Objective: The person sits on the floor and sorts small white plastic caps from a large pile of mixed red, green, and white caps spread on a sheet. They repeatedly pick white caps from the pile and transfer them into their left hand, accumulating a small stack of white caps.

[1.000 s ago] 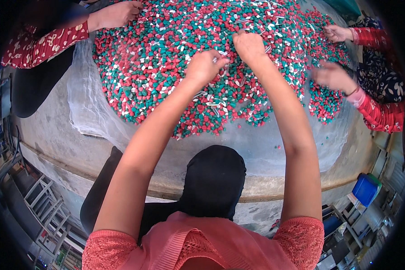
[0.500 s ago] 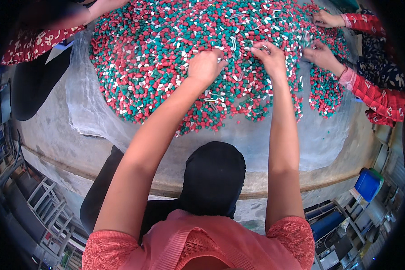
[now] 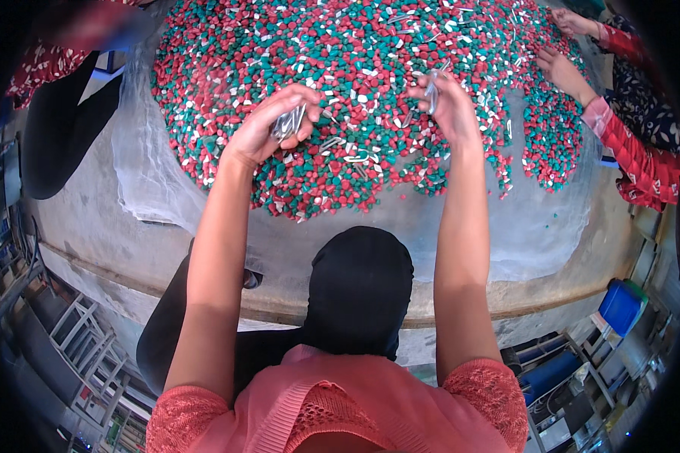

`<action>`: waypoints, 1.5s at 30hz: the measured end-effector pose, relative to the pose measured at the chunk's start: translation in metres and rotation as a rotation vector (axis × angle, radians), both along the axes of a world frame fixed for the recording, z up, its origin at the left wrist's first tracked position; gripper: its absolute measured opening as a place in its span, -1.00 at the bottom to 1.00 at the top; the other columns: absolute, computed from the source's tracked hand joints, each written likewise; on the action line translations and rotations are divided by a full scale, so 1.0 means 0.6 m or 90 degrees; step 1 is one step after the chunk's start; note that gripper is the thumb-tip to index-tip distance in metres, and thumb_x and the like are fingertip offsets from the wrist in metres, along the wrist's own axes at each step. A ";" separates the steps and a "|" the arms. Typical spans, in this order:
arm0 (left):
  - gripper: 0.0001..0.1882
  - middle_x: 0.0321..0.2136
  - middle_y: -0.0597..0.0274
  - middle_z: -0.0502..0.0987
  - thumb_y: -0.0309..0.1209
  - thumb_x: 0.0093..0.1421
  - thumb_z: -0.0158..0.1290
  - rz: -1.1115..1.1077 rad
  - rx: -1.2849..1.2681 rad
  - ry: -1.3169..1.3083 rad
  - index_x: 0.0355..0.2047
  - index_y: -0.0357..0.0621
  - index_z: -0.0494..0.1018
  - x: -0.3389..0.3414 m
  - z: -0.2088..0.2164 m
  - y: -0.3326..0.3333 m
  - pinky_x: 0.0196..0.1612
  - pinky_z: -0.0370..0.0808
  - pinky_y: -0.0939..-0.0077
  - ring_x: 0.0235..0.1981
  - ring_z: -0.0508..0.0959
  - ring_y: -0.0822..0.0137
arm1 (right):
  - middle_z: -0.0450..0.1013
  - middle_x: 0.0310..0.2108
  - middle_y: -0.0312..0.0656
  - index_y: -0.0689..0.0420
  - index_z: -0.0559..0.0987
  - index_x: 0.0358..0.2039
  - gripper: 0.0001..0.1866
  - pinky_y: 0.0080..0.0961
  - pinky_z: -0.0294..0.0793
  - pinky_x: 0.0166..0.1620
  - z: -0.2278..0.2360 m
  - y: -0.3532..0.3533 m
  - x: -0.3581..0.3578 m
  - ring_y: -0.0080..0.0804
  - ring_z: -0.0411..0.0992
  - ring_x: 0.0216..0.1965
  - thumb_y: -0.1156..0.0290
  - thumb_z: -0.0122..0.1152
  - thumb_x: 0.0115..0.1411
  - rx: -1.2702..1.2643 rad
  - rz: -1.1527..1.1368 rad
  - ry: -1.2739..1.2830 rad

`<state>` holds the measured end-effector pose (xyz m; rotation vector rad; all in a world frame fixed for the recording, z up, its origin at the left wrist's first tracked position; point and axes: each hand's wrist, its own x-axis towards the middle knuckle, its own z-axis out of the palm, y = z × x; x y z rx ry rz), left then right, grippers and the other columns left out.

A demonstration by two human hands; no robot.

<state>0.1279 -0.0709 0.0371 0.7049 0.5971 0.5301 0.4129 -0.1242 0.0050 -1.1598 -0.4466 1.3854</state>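
A wide heap of small red, green and white pieces (image 3: 340,53) lies on a pale translucent sheet (image 3: 140,177). Over the heap's near left part, my left hand (image 3: 253,132) curls around a bundle of thin clear plastic strips (image 3: 289,123). To its right, my right hand (image 3: 457,109) pinches a few similar strips (image 3: 432,92) just above the pieces. Between my hands and a little nearer, loose whitish strips (image 3: 361,157) rest on the heap. What the strips are exactly, I cannot tell.
Two hands of a person in red patterned sleeves, one hand (image 3: 565,75) nearer, work at the heap's right side. Another person's patterned sleeve (image 3: 49,64) is at far left. My black-covered knee (image 3: 361,291) rises in front. A blue bin (image 3: 619,308) and metal frames (image 3: 91,332) stand beyond the platform.
My left hand has drawn back left and turned, showing the strips in it. My right hand has dipped slightly nearer. The right-hand person's hands have shifted right.
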 end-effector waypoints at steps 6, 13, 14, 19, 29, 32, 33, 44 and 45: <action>-0.72 -0.64 0.24 0.49 -0.20 0.08 0.08 -0.070 0.509 0.605 -0.50 -0.18 0.41 0.019 -0.018 -0.050 -0.56 0.38 0.37 -0.60 0.49 0.27 | 0.48 -0.48 -0.14 0.17 0.52 -0.40 -0.76 -0.40 0.42 -0.37 -0.018 -0.045 -0.011 -0.21 0.48 -0.35 0.25 0.07 0.06 -0.284 0.127 -0.573; -0.78 -0.59 0.08 0.51 -0.29 0.01 0.13 -0.086 0.746 0.765 -0.44 -0.17 0.43 0.048 -0.025 -0.089 -0.48 0.42 0.31 -0.53 0.53 0.12 | 0.49 -0.49 -0.13 0.17 0.55 -0.47 -0.73 -0.38 0.43 -0.33 -0.014 -0.033 -0.058 -0.27 0.48 -0.36 0.21 0.23 -0.04 -0.356 0.224 -0.783; -0.79 -0.59 0.08 0.51 -0.30 0.02 0.12 -0.096 0.706 0.737 -0.44 -0.18 0.43 0.044 -0.024 -0.083 -0.48 0.42 0.34 -0.54 0.53 0.16 | 0.48 -0.53 -0.18 0.18 0.54 -0.49 -0.75 -0.43 0.43 -0.37 -0.026 -0.043 -0.044 -0.33 0.48 -0.38 0.23 0.21 -0.03 -0.273 0.207 -0.682; -0.78 -0.71 0.40 0.31 -0.26 0.11 0.03 -0.036 0.077 0.277 -0.46 -0.14 0.33 -0.001 -0.008 -0.042 -0.71 0.19 0.67 -0.76 0.25 0.58 | 0.38 -0.59 -0.33 0.14 0.48 -0.56 -0.86 -0.68 0.28 -0.53 0.026 -0.067 -0.056 -0.59 0.39 -0.48 0.35 0.17 0.02 -0.044 0.082 0.080; -0.79 -0.67 0.39 0.28 -0.31 0.19 -0.08 -0.046 -0.056 0.088 -0.30 -0.21 0.36 -0.018 -0.010 -0.056 -0.75 0.09 0.78 -0.73 0.21 0.62 | 0.50 -0.40 -0.06 0.05 0.57 -0.36 -0.78 -0.24 0.45 -0.28 0.001 0.030 -0.216 -0.12 0.47 -0.34 0.31 0.15 -0.06 -0.101 0.460 -1.034; -0.74 -0.74 0.42 0.35 -0.22 0.16 -0.02 -0.100 0.174 0.338 -0.43 -0.17 0.45 -0.001 -0.028 -0.069 -0.66 0.21 0.67 -0.70 0.30 0.60 | 0.49 -0.39 -0.03 0.03 0.57 -0.32 -0.73 -0.26 0.46 -0.25 0.006 0.035 -0.194 -0.11 0.47 -0.34 0.26 0.12 -0.07 -0.095 0.441 -0.952; -0.77 -0.63 0.36 0.47 -0.27 0.16 0.00 -0.018 0.481 0.406 -0.41 -0.19 0.48 0.004 -0.070 -0.083 -0.54 0.34 0.59 -0.66 0.38 0.50 | 0.50 -0.40 -0.07 0.06 0.57 -0.32 -0.73 -0.36 0.45 -0.28 0.015 0.029 -0.185 -0.23 0.50 -0.37 0.24 0.16 -0.05 -0.081 0.391 -0.890; -0.79 -0.49 0.07 0.49 -0.31 0.03 0.07 -0.190 0.857 0.728 -0.40 -0.17 0.38 0.091 -0.062 -0.146 -0.49 0.45 0.27 -0.51 0.53 0.10 | 0.34 -0.55 -0.35 0.18 0.45 -0.29 -0.83 -0.76 0.05 -0.58 0.032 -0.143 -0.080 -0.71 0.17 -0.60 0.39 0.09 0.12 0.050 0.064 0.226; -0.79 -0.49 0.07 0.49 -0.31 0.03 0.07 -0.210 0.862 0.736 -0.42 -0.17 0.37 0.093 -0.061 -0.145 -0.49 0.45 0.26 -0.52 0.53 0.09 | 0.34 -0.57 -0.37 0.17 0.45 -0.30 -0.82 -0.76 0.04 -0.59 0.024 -0.150 -0.080 -0.70 0.16 -0.62 0.36 0.10 0.12 0.004 0.097 0.152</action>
